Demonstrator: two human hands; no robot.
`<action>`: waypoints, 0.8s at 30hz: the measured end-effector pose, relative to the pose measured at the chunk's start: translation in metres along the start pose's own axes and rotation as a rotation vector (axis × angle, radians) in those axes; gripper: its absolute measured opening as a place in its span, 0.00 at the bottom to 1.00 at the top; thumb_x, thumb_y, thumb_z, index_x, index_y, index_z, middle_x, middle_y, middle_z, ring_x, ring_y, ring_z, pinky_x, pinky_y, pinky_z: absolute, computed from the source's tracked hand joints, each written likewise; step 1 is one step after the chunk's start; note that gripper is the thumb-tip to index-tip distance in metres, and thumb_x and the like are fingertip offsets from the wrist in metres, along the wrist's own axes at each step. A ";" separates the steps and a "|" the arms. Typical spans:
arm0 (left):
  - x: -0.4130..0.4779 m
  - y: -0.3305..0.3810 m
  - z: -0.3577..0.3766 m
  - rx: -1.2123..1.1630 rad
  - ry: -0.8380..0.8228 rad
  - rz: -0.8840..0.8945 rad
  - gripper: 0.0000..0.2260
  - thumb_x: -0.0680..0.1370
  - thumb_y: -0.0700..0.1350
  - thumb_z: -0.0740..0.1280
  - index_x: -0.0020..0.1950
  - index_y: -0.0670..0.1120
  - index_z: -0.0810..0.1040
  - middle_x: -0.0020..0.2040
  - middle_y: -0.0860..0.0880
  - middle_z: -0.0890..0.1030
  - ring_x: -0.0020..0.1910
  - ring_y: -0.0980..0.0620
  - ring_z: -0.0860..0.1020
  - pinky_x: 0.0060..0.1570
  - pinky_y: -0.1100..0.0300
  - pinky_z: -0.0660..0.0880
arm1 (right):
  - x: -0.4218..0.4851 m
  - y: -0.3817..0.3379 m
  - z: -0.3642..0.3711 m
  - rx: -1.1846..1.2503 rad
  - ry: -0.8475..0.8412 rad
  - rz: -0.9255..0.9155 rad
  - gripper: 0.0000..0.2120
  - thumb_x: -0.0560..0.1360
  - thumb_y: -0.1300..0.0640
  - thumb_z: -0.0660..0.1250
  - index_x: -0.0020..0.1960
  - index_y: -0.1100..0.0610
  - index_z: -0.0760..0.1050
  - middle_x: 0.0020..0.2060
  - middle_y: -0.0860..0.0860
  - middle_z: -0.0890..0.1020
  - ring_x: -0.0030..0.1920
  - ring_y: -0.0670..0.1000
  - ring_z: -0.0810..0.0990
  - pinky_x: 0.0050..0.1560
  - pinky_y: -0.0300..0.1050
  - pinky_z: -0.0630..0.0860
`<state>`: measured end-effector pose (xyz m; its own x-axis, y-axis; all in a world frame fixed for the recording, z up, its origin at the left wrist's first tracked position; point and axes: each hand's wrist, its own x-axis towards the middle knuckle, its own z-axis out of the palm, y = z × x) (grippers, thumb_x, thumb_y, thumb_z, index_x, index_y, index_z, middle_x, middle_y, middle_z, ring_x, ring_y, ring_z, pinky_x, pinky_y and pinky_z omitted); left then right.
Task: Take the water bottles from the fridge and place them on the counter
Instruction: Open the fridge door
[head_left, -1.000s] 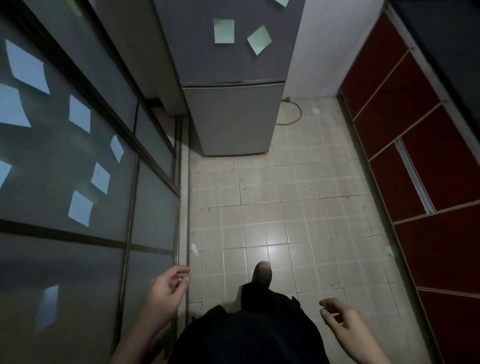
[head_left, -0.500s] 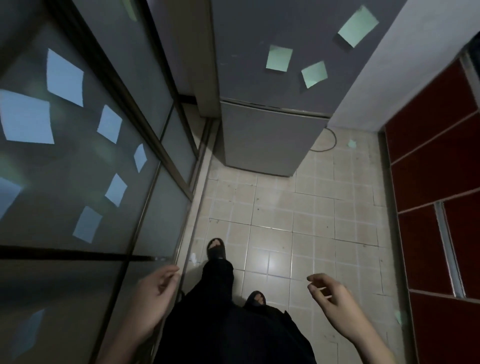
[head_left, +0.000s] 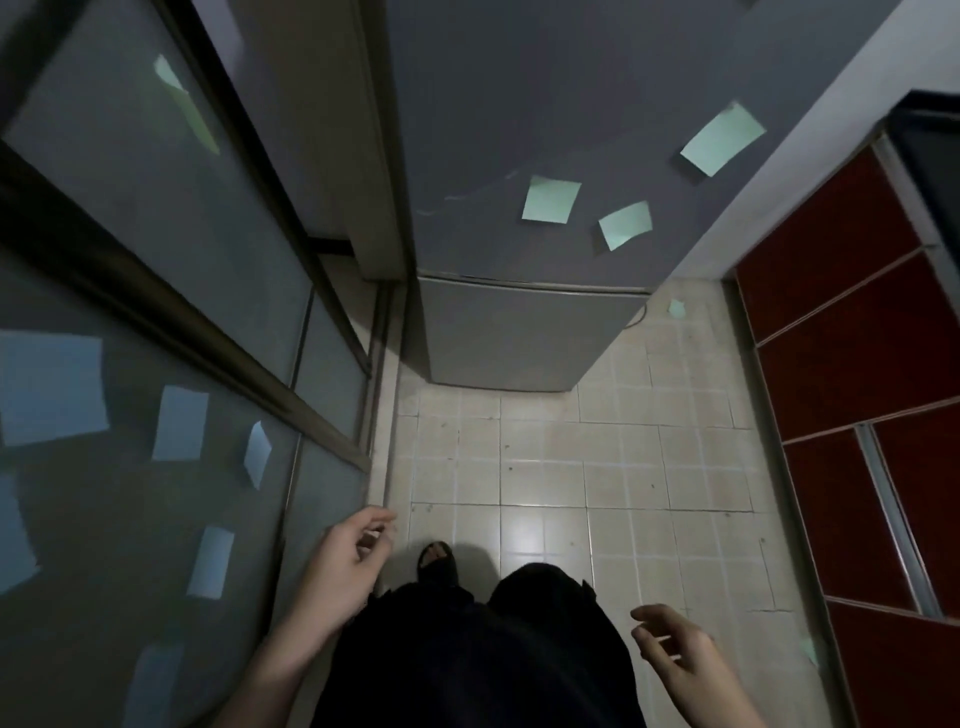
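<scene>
Currently both left hand (head_left: 343, 566) & right hand (head_left: 675, 657) loosely open, empty; fridge (head_left: 519, 156) doors closed, dim light w/ glossy floor tiles (head_left: 571, 467) — slip risk.

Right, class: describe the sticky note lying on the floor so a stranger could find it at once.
Start at the grey fridge straight ahead. Look just past its lower right corner, where the tiled floor meets the white wall. The pale green note lies flat on the tiles there, unlike the three stuck on the fridge door.
</scene>
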<state>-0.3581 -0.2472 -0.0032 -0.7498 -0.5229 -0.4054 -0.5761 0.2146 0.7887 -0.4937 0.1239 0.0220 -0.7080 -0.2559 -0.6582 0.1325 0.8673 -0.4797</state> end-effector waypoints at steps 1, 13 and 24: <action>0.013 0.006 -0.003 0.014 -0.023 0.022 0.09 0.79 0.39 0.69 0.49 0.54 0.81 0.45 0.54 0.86 0.45 0.56 0.83 0.46 0.65 0.77 | 0.001 -0.001 0.001 0.015 0.005 0.029 0.05 0.77 0.61 0.70 0.50 0.53 0.81 0.39 0.50 0.85 0.39 0.50 0.86 0.38 0.30 0.75; 0.151 0.075 -0.013 0.113 -0.085 0.138 0.09 0.78 0.42 0.69 0.48 0.58 0.81 0.43 0.59 0.86 0.42 0.58 0.84 0.42 0.65 0.78 | 0.093 -0.047 -0.037 0.076 0.018 0.090 0.06 0.76 0.60 0.70 0.48 0.49 0.81 0.39 0.50 0.85 0.40 0.53 0.86 0.47 0.46 0.79; 0.224 0.099 -0.043 0.110 0.101 0.018 0.06 0.77 0.36 0.70 0.49 0.45 0.83 0.41 0.48 0.86 0.41 0.53 0.84 0.46 0.57 0.79 | 0.233 -0.155 -0.117 0.040 -0.002 -0.174 0.10 0.79 0.54 0.67 0.50 0.37 0.76 0.43 0.44 0.85 0.43 0.38 0.83 0.40 0.32 0.76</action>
<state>-0.5690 -0.3784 0.0037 -0.7273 -0.5969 -0.3388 -0.5991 0.3112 0.7377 -0.7609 -0.0200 0.0107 -0.7211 -0.4018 -0.5644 0.0352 0.7923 -0.6091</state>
